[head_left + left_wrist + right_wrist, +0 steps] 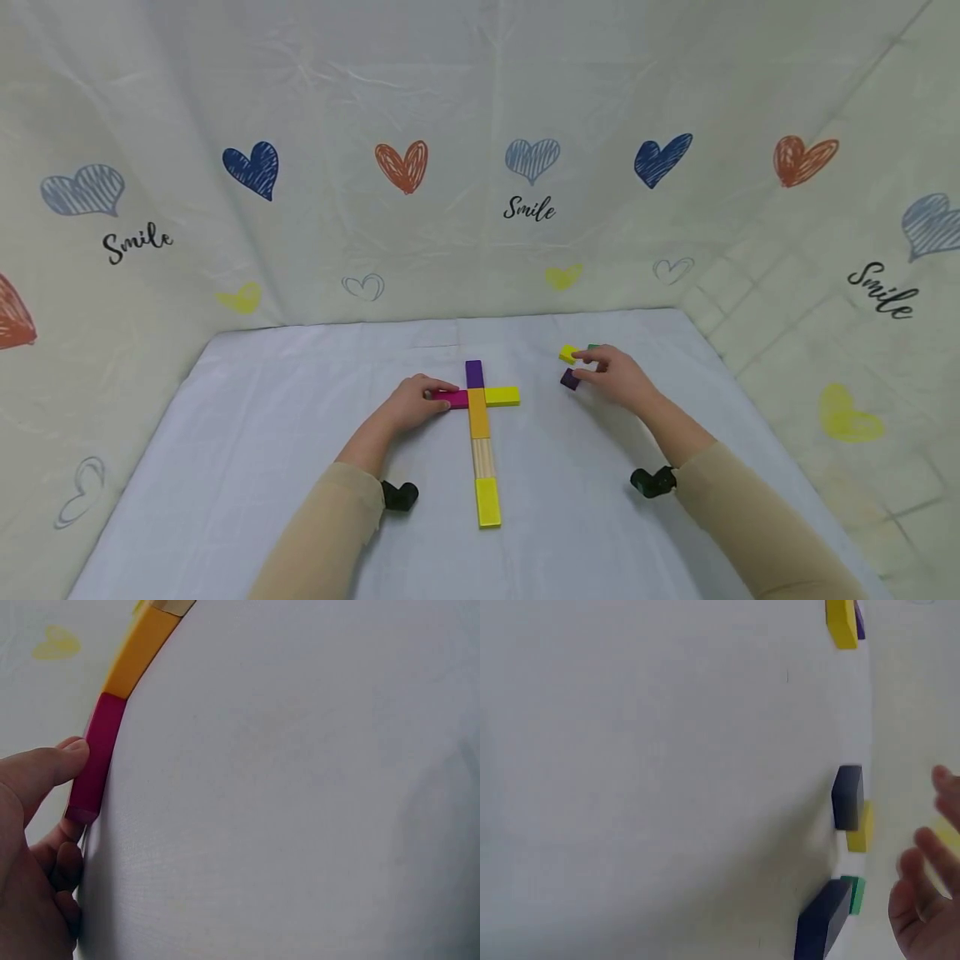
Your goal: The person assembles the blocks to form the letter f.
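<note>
My left hand (412, 404) pinches the magenta block (456, 400) between thumb and fingers, as the left wrist view shows too. That block's far end meets the orange block (478, 414) in a cross of flat blocks. The cross also has a purple block (475, 375) on top, a yellow block (502, 396) at right, and a striped wood-coloured piece (483, 457) below. Over the loose blocks, my right hand (617, 377) hovers with fingers apart, holding nothing. A dark block (569, 379) and a yellow block (567, 354) lie by its fingertips; a green block (856, 895) is mostly hidden in the head view.
Another yellow block (487, 502) forms the cross's near end. In the right wrist view a second dark block (823, 922) lies near the green one. A white cloth (247, 467) covers the table, and a curtain with printed hearts (402, 167) stands behind it.
</note>
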`<state>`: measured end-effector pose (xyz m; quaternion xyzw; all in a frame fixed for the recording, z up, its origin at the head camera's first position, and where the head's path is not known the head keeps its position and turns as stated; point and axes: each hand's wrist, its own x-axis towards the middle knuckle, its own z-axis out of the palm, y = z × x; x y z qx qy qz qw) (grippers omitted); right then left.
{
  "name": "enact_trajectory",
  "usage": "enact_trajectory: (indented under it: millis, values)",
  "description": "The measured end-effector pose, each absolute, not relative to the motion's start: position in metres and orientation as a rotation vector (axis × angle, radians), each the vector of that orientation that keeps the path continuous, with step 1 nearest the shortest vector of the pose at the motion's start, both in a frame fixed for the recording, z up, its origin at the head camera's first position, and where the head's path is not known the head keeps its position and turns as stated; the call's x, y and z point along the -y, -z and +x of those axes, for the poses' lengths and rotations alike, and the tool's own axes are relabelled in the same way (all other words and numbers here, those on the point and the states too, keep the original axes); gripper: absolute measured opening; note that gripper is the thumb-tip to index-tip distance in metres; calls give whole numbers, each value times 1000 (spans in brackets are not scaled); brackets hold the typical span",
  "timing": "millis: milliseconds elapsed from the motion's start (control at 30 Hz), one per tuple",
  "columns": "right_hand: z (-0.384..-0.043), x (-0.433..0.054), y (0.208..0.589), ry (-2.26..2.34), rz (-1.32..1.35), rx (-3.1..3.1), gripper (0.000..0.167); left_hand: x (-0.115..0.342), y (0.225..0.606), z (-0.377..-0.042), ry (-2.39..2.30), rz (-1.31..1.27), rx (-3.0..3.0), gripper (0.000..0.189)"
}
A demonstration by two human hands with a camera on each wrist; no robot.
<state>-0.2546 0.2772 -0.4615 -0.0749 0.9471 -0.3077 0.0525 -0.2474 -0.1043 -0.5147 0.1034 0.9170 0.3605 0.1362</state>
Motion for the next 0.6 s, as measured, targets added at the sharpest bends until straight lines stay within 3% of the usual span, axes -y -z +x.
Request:
enact_trajectory:
  millis: [267, 600]
  values:
    - [-252, -319, 461, 894, -110, -2867, 47, 106, 517, -249, -1052, 304, -2654, 28]
    - [-261, -332, 471, 828, 32, -2695, 60, 106, 513, -247, -1054, 344, -2652, 29]
